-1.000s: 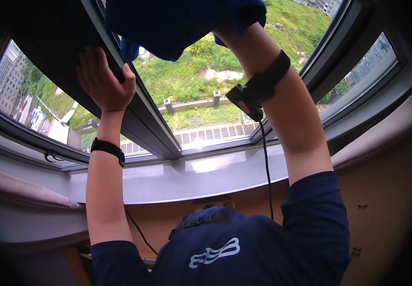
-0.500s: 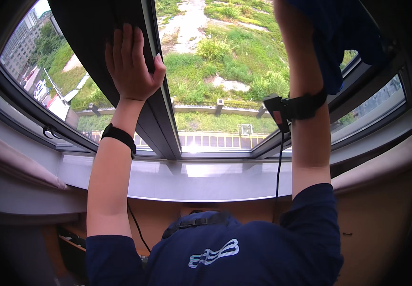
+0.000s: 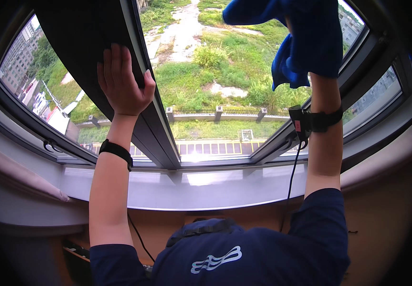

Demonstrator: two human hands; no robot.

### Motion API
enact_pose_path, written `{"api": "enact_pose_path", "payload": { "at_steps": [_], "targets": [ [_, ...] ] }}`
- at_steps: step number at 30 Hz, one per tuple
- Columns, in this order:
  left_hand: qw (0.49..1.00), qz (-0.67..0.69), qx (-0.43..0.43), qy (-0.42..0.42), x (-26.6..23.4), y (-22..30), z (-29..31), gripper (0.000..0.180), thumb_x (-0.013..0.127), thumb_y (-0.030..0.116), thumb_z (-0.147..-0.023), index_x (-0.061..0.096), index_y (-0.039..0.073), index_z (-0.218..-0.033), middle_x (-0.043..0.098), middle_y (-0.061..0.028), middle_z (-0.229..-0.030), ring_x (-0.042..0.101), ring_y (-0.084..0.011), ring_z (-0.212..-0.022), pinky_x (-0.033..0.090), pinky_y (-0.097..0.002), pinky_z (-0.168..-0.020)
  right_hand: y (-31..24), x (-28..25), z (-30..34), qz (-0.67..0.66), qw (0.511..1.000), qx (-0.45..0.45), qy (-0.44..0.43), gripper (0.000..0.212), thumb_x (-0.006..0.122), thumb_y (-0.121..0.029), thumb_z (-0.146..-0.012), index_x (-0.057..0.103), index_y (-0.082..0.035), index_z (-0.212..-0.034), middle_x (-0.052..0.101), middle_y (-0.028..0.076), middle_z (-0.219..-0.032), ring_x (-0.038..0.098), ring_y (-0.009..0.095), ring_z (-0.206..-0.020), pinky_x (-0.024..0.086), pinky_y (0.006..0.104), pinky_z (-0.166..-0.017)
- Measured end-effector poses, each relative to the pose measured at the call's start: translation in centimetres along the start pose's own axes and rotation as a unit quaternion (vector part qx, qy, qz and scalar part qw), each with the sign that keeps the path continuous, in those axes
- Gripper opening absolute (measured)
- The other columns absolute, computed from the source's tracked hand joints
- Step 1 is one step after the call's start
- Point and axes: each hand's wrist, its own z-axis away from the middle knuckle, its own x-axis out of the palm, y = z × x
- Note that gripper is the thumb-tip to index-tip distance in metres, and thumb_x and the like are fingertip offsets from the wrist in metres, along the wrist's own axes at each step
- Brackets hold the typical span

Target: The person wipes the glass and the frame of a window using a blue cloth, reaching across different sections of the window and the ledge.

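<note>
My left hand [image 3: 125, 86] lies flat against a wide, dark window post [image 3: 91, 52], its fingers stretched upward and the thumb out to the side. High on the right, my right hand is mostly covered by a blue cloth [image 3: 314, 45], which it holds up before the window pane [image 3: 229, 71]. Folds of the cloth hang beside the wrist, and one flap reaches out to the left. The fingers under the cloth are hidden. A black strap with a small box [image 3: 301, 120] and a cable sits on my right wrist; a black band [image 3: 116, 150] circles the left.
A pale window sill [image 3: 201, 183] runs below the panes. Dark side frames with a handle [image 3: 51, 145] at the left and another handle [image 3: 287, 143] near the right wrist surround the glass. The cable [image 3: 290, 190] hangs down past the sill. Outside lie grass and a fence.
My right hand has come lower, bringing much more of the blue cloth into view, with a flap out to the left. The left hand keeps its place on the post; the whole view has shifted slightly.
</note>
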Motion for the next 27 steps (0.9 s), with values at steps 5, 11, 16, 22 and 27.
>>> {"api": "enact_pose_path", "payload": {
  "at_steps": [5,11,16,22,27],
  "targets": [
    [0.999,0.037,-0.010,0.013,0.2,0.1,-0.5,0.067,0.056,0.025,-0.082,0.038,0.002,-0.143,0.039,-0.0208,-0.148,0.037,-0.0377,-0.137,0.024,-0.0514,-0.113,11.8,-7.7,4.1,0.162,0.977,0.007,0.137,0.032,0.067,-0.030,-0.089,0.066,-0.004,-0.108,0.068,0.013,-0.105,0.065,0.028,-0.099,0.049,0.0385,-0.089],
    [1.000,0.016,-0.019,0.016,-0.9,-0.5,0.3,0.065,0.055,0.026,-0.082,0.040,0.006,-0.143,0.041,-0.0161,-0.148,0.038,-0.0336,-0.137,0.026,-0.0507,-0.112,2.9,0.7,0.7,0.213,0.963,0.002,0.166,0.023,0.061,-0.025,-0.091,0.067,-0.004,-0.100,0.068,0.015,-0.094,0.065,0.036,-0.082,0.052,0.0396,-0.079],
    [1.000,0.014,-0.009,-0.007,-0.6,0.2,-0.3,0.065,0.056,0.026,-0.082,0.042,0.002,-0.140,0.043,-0.0208,-0.144,0.039,-0.0376,-0.136,0.027,-0.0525,-0.111,-9.4,10.2,-3.8,-0.052,0.996,-0.038,0.057,0.032,0.065,-0.019,-0.087,0.059,-0.007,-0.117,0.065,0.014,-0.109,0.063,0.033,-0.098,0.049,0.0396,-0.088],
    [1.000,-0.014,0.014,0.003,-0.2,0.0,-0.2,0.066,0.055,0.027,-0.082,0.041,-0.001,-0.140,0.044,-0.0247,-0.141,0.043,-0.0411,-0.130,0.030,-0.0530,-0.110,-14.2,9.3,-6.5,-0.377,0.925,0.000,0.051,0.033,0.073,-0.009,-0.073,0.057,-0.005,-0.102,0.063,0.014,-0.090,0.061,0.034,-0.081,0.050,0.0395,-0.075],
    [0.994,0.004,0.088,-0.070,-0.6,0.0,-0.1,0.058,0.052,0.022,-0.087,0.043,0.012,-0.143,0.042,-0.0124,-0.148,0.041,-0.0322,-0.136,0.033,-0.0515,-0.108,-0.9,2.2,-1.3,0.081,0.996,-0.029,-0.032,0.033,0.062,-0.017,-0.090,0.059,-0.006,-0.121,0.064,0.017,-0.112,0.059,0.032,-0.107,0.044,0.0389,-0.097]
  ]
}}
